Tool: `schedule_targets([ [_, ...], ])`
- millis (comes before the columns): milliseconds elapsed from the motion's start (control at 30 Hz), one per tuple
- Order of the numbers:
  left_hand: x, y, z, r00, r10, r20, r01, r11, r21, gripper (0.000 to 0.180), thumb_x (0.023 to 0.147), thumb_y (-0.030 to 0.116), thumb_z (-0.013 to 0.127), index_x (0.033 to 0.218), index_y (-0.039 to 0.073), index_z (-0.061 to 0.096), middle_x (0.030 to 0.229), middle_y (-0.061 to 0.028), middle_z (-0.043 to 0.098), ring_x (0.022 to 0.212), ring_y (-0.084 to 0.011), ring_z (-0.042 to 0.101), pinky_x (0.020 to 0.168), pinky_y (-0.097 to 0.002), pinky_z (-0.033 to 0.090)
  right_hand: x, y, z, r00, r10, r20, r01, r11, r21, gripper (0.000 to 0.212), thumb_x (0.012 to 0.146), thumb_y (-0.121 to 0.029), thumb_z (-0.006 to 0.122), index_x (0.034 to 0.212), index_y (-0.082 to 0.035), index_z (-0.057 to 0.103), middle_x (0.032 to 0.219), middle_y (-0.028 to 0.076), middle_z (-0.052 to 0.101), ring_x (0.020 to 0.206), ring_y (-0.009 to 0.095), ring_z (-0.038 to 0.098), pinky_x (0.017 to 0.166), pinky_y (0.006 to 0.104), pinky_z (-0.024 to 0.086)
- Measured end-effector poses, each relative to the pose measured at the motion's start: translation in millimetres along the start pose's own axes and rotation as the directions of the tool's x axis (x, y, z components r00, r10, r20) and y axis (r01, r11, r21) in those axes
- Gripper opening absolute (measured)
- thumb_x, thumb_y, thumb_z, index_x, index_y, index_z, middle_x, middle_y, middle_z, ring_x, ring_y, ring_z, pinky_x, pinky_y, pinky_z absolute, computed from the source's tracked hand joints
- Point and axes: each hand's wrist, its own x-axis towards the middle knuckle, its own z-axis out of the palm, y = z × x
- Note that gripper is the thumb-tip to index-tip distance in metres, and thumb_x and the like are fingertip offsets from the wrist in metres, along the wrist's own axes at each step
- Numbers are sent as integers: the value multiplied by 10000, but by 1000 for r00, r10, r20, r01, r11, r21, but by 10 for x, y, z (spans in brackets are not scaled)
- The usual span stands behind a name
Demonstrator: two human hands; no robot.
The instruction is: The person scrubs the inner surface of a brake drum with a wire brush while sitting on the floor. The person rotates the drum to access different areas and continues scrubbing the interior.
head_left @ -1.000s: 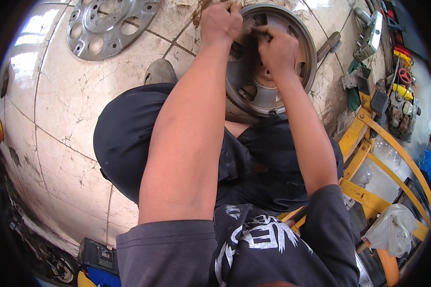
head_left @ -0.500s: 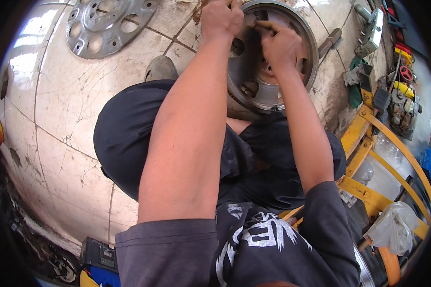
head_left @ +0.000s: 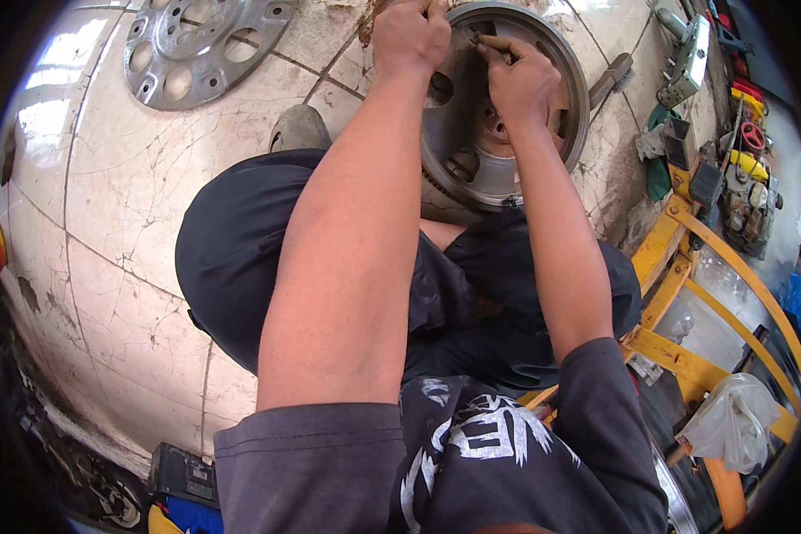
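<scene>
A round grey metal flywheel point(head_left: 494, 182) with a raised rim, large holes and a brownish hub lies on the tiled floor before me. Teeth show along its lower left edge. Closed into a fist, my left hand point(head_left: 411, 37) is at the flywheel's upper left edge; what its fingers grip is hidden. My right hand point(head_left: 523, 82) is over the flywheel's upper part, thumb and index finger pinched together near a hole. Something small and dark shows at those fingertips, too small to name. A flat metal disc point(head_left: 196, 87) with several holes lies at the far left.
A wire brush point(head_left: 612, 78) lies right of the flywheel. A yellow metal frame point(head_left: 667, 356) with a plastic bag point(head_left: 732, 423) stands at my right. Tools and metal parts point(head_left: 752, 196) line the right side. A black case point(head_left: 184, 472) sits at the lower left.
My right index finger has drawn in from a more stretched position to a pinch with the thumb. My left hand has barely moved. The flywheel has shifted very slightly left.
</scene>
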Motion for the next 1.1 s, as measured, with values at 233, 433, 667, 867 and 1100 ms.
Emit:
schedule_targets([
  [233,4,7,-4,1000,6,2,-6,1000,12,375,981,342,580,970,28,784,995,-266,739,986,-441,705,919,-505,534,-110,-54,-58,990,-120,77,121,993,-9,212,905,-185,723,1087,-214,829,974,106,786,863,289,755,816,364,580],
  [433,5,50,-10,1000,9,12,-9,1000,15,375,979,342,581,986,27,785,1001,-270,737,986,-447,704,914,-501,537,-97,-13,-42,986,-130,102,139,986,-88,215,886,-190,726,1074,-213,826,957,125,778,852,293,752,797,382,583],
  [667,4,82,-48,998,-52,44,51,999,13,369,984,334,574,974,29,781,1002,-267,736,980,-447,702,905,-502,537,-123,-60,-62,988,-136,76,138,990,-20,165,859,-161,733,994,-166,828,888,129,773,822,317,745,766,404,576],
  [867,12,38,-32,1000,-14,15,14,1000,22,364,983,336,580,985,37,787,1003,-257,741,994,-439,704,919,-497,535,-311,-70,73,972,-236,-2,236,971,23,144,812,-118,756,938,-123,824,888,128,774,801,321,745,748,388,575],
  [1100,2,-19,-1,1000,5,-13,-5,1000,2,364,986,341,579,998,43,787,1003,-256,742,990,-438,705,915,-498,535,-284,-92,86,961,-276,-18,277,959,57,152,829,-109,744,955,-129,828,870,135,775,777,301,751,751,365,577],
])
